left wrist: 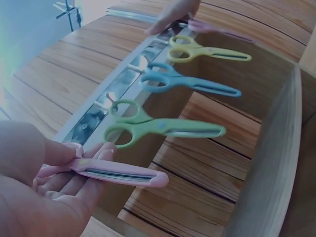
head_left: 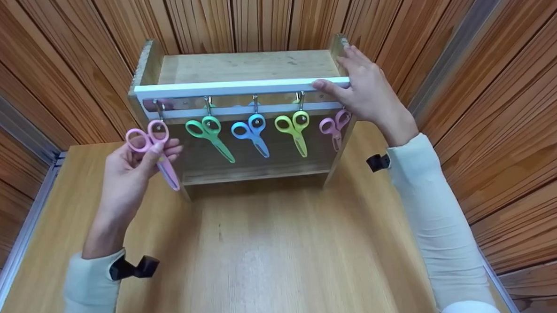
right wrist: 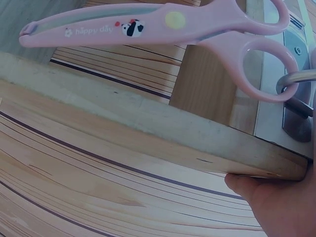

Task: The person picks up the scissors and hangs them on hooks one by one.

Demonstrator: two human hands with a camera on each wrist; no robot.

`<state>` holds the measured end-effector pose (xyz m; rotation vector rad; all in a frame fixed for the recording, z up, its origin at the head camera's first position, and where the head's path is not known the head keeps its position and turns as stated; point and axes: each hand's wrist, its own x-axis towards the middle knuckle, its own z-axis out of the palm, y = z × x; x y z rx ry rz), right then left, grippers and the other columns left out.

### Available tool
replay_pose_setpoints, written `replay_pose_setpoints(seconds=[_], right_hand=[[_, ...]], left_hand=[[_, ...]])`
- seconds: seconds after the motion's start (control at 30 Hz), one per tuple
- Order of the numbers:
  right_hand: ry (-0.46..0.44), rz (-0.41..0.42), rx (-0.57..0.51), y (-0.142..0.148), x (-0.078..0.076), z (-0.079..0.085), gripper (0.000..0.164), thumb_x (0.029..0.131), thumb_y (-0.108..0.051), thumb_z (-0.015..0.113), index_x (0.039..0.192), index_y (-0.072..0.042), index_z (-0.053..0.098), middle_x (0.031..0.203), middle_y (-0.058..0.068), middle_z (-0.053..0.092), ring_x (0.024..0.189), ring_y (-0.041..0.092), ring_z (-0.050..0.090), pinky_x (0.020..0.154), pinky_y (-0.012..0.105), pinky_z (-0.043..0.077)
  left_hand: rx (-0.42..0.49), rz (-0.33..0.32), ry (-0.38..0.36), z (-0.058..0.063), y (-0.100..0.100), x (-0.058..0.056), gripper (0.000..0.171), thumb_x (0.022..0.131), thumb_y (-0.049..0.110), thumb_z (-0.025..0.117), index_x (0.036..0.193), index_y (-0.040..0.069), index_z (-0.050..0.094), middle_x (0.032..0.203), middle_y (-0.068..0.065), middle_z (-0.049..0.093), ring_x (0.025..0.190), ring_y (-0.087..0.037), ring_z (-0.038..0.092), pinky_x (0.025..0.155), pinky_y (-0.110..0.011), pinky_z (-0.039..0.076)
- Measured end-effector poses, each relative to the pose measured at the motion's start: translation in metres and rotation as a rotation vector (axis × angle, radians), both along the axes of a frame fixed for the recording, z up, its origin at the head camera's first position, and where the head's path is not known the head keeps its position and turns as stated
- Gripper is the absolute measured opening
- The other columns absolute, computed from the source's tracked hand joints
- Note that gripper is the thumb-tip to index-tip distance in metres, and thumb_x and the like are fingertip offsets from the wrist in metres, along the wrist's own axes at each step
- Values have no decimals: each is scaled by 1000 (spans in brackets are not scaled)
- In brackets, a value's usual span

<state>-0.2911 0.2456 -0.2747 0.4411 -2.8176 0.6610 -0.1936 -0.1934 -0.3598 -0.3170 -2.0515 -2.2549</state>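
My left hand (head_left: 128, 175) pinches a pair of pink scissors (head_left: 168, 173) between thumb and fingers, blade pointing down, its finger loops right at the leftmost hook (head_left: 158, 107). Green scissors (head_left: 216, 140), blue scissors (head_left: 251, 133), yellow scissors (head_left: 296, 132) and a second pink pair (head_left: 336, 128) hang by a loop from the other hooks on a rail (head_left: 242, 86). At the right end, my right hand (head_left: 369, 89) holds the corner of the wooden shelf (head_left: 246, 66), thumb on the rail and fingers over the side panel. The second pink pair shows a panda print in the right wrist view.
The shelf stands on a light wooden table (head_left: 264, 260) against a wood-slat wall (head_left: 263, 16). Slatted panels also rise on the left and right, with metal strips (head_left: 18, 125) along their edges. A lower board (head_left: 256, 174) spans the shelf.
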Motion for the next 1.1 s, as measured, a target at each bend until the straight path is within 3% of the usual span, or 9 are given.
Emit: replay_pose_setpoints(seconds=[0.17,0.4,0.5,0.77,1.1], right_hand=[[-2,-5,0,1,1,0,111,87,-91,45,158,-6,46,177,13,17,167,29,9,136,55,8],[-3,-12,3,1,2,0,105,89,-89,46,159,-10,46,177,12,16,167,28,9,135,56,8],[-10,-22,12,1,3,0,103,90,-87,47,160,-11,45,177,12,16,167,28,9,136,56,9],[-12,-16,13,2,4,-1,107,88,-91,44,160,-12,45,177,13,15,167,29,8,135,57,8],[50,-1,-31,3,4,-6,102,90,-85,52,158,-9,48,174,17,25,166,30,16,135,53,15]], left_hand=[[-15,-10,9,-5,-4,-9,42,106,23,62,139,-2,59,124,-10,78,110,-12,78,99,-27,57],[-113,6,65,-23,-5,-25,40,107,24,60,141,3,60,127,1,78,117,-7,74,101,-20,56],[-115,15,84,-29,-4,-28,39,107,24,60,141,3,61,127,2,78,119,-7,73,102,-20,55],[-109,25,56,-35,-3,-28,39,107,26,60,141,6,62,123,7,78,118,-4,73,100,-19,55],[-135,45,26,-40,-7,-25,41,103,17,67,138,-3,60,116,11,78,110,-5,76,97,-21,58]])
